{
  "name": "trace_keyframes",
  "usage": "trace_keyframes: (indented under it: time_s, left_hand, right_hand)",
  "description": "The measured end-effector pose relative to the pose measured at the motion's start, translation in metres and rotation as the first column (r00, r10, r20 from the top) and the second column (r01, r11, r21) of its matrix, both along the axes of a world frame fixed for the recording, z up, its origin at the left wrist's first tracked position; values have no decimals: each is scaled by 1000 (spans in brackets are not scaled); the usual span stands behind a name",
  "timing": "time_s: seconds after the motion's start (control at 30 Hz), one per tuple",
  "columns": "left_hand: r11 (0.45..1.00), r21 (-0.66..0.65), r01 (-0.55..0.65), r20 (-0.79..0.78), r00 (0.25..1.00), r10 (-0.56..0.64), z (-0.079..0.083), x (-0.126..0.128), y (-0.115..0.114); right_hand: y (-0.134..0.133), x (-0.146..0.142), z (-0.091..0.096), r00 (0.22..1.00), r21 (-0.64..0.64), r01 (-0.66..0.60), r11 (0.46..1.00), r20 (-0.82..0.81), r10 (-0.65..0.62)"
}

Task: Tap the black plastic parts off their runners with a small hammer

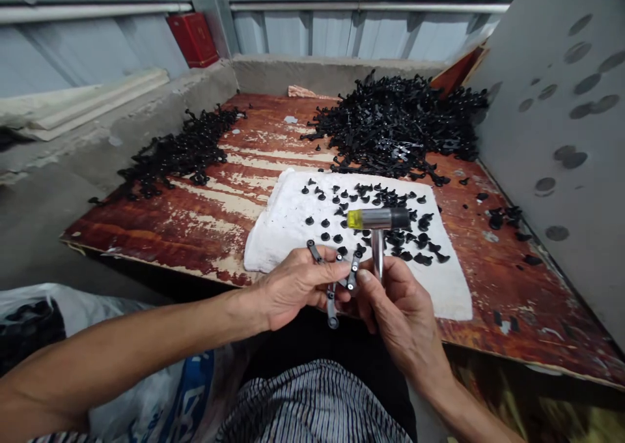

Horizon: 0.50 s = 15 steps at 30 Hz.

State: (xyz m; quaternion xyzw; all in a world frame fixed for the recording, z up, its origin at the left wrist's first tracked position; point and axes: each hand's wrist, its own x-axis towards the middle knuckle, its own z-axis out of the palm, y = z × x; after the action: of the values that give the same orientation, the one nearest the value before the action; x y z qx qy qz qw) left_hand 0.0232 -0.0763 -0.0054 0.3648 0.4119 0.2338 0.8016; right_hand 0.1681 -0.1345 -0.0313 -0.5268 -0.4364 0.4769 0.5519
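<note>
My left hand [290, 286] is closed around several small dark link pieces [333, 309] with round ends and rivet-like pins, which stick out between the fingers. In my right hand [407, 313] is a mallet [377, 219], its metal head upright above the fist, one face yellow and the other black. The right thumb and fingertips also meet one link piece [352, 275] beside the left fingertips. Just beyond both hands, a folded white towel [456, 293] lies on the table. Scattered over it are many small black disc-footed parts [424, 258].
A large heap of black parts [395, 120] covers the table's back right; a smaller pile [183, 150] lies at left. The worn red-brown tabletop [551, 326] meets a spotted grey panel [561, 124] at right. A white sack [131, 384] stands below its front left edge.
</note>
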Motion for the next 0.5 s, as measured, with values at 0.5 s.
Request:
trace_keyframes:
  time_s: [0.5]
  left_hand:
    - [996, 43, -73, -194, 978, 80, -2, -2, 39]
  right_hand:
    - [-8, 27, -18, 995, -81, 92, 992, -26, -95]
